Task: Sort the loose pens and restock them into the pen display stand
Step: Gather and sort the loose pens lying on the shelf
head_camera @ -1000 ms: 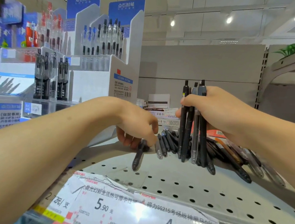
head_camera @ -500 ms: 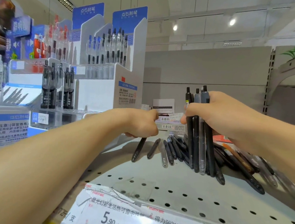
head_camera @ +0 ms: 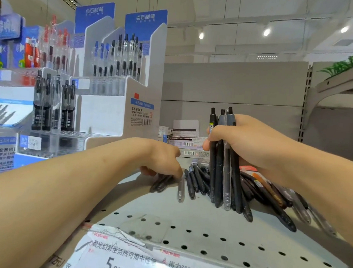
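Observation:
Several loose dark pens (head_camera: pixel 197 182) lie in a heap on the perforated grey shelf (head_camera: pixel 216 238). My right hand (head_camera: pixel 249 139) grips an upright bundle of black and grey pens (head_camera: pixel 221 175), their tips resting among the heap. My left hand (head_camera: pixel 163 160) reaches down at the heap's left edge, its fingers curled over two black pens (head_camera: pixel 161 183) lying there. The white and blue pen display stand (head_camera: pixel 109 111) rises at the left, with rows of pens in its tiers.
Small boxes with barcodes (head_camera: pixel 183 138) are stacked at the back of the shelf behind my hands. Price labels (head_camera: pixel 140 260) run along the shelf's front edge. More stands (head_camera: pixel 9 99) crowd the far left. An upper shelf (head_camera: pixel 344 83) juts out at the right.
My left hand lifted briefly with a black pen, then dropped back to the heap's left edge onto two pens. My right hand kept its bundle upright and barely moved.

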Available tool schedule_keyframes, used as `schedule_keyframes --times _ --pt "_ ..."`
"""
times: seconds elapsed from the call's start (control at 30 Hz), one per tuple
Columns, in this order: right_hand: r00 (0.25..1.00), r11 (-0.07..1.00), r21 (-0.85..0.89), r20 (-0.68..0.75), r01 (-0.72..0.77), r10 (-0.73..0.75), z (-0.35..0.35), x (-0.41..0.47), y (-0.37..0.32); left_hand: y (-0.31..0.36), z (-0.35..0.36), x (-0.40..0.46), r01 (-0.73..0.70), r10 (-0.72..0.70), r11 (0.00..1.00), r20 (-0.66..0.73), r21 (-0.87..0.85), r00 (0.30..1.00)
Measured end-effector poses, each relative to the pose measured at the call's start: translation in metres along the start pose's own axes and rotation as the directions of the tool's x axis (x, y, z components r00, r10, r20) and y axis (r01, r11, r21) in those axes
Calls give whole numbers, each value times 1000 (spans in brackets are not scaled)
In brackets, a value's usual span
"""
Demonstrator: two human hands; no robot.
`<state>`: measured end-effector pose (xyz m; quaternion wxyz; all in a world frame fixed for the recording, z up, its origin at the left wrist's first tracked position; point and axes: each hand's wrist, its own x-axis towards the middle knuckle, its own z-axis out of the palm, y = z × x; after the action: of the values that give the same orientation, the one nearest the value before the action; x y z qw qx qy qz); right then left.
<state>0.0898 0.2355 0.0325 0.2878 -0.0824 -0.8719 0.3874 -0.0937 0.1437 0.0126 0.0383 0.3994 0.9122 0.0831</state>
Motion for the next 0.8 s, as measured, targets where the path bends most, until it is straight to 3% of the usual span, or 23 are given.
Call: schedule_keyframes --times 0.2,0.37,0.47,0.6,0.8 --pt "999 999 15 8 38 -38 0 -4 -1 -2 -2 -3 50 -51 995 8 81 999" --pt "999 999 7 8 35 -35 2 3 1 -2 -3 -12 37 -10 969 -112 246 994" --pt "1000 998 58 11 3 -4 3 3 2 -3 -10 -20 -92 91 996 -260 9 961" --pt "1000 992 123 -26 -12 16 1 5 7 4 -25 -31 -400 230 890 -543 -218 808" --pt "998 986 165 -59 -4 14 -1 4 10 16 -23 -50 -610 353 614 -516 -502 780"
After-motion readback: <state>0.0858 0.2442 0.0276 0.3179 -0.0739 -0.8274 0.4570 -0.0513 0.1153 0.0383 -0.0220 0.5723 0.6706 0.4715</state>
